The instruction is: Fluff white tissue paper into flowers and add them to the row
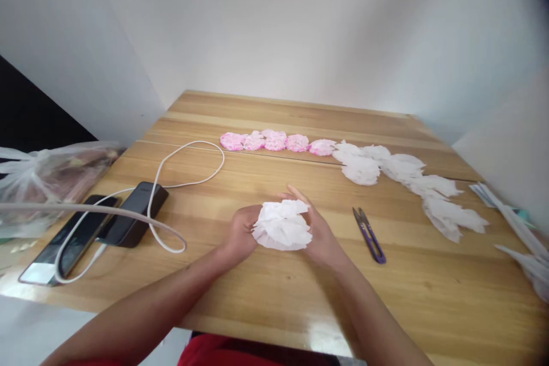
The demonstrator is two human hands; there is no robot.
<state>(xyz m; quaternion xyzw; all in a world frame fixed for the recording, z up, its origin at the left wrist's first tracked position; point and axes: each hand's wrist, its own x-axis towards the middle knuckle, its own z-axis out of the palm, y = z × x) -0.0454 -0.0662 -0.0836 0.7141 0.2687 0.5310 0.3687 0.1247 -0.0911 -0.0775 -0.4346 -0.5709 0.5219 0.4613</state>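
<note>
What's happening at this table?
Someone has a white ruffled flower between their left hand and right hand, above the wooden table. Beyond the hands lies a row of five pink-and-white flowers, with more white flowers continuing it to the right. The purple-handled thread snips lie untouched on the table, to the right of the right hand.
</note>
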